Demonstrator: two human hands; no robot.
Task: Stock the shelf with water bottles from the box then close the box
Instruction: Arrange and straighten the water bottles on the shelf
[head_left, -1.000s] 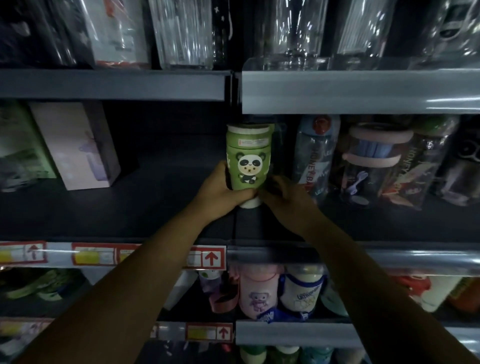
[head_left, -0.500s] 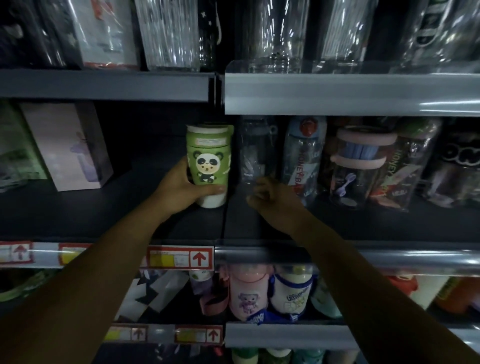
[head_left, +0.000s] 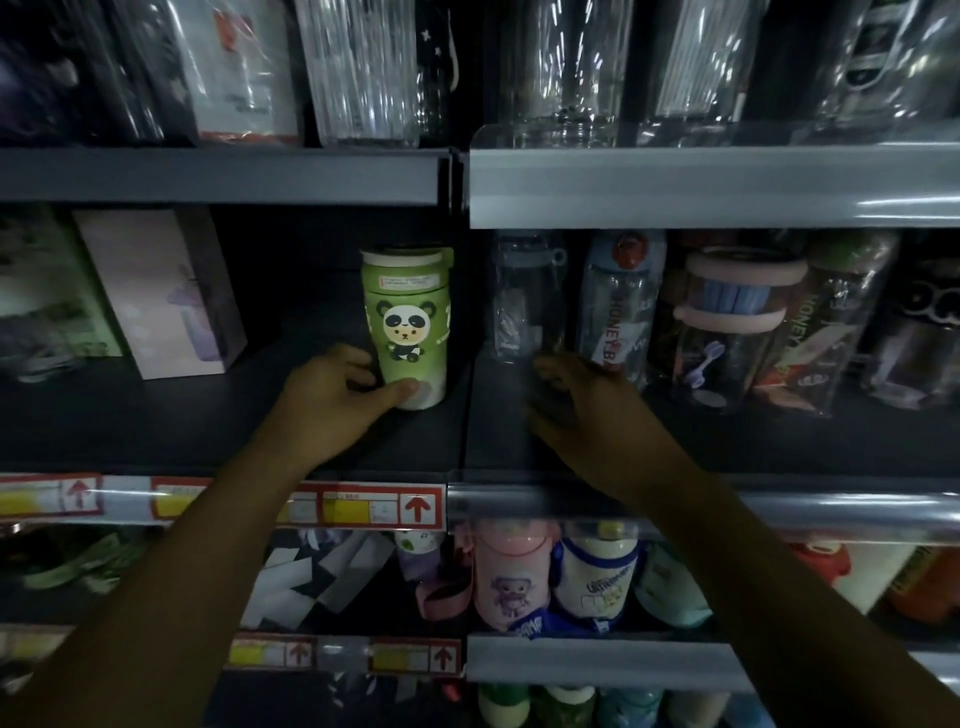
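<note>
A green panda bottle (head_left: 408, 317) with a white lid and base stands upright on the dark middle shelf (head_left: 234, 426). My left hand (head_left: 332, 400) grips its base, thumb across the front. My right hand (head_left: 576, 410) lies on the shelf just right of the divider, fingers loosely spread, holding nothing, fingertips close to a clear grey bottle (head_left: 524, 301). The box is out of view.
Wrapped bottles (head_left: 618, 306) and a pink-lidded jar (head_left: 737, 322) fill the right half of the shelf. A pale pink carton (head_left: 161, 291) stands at the left. Glass bottles line the shelf above (head_left: 717, 182), and more bottles (head_left: 511, 571) sit on the shelf below.
My left hand has moved the green bottle left of the divider and set it on the shelf. My right hand has come off the bottle and now rests on the shelf.
</note>
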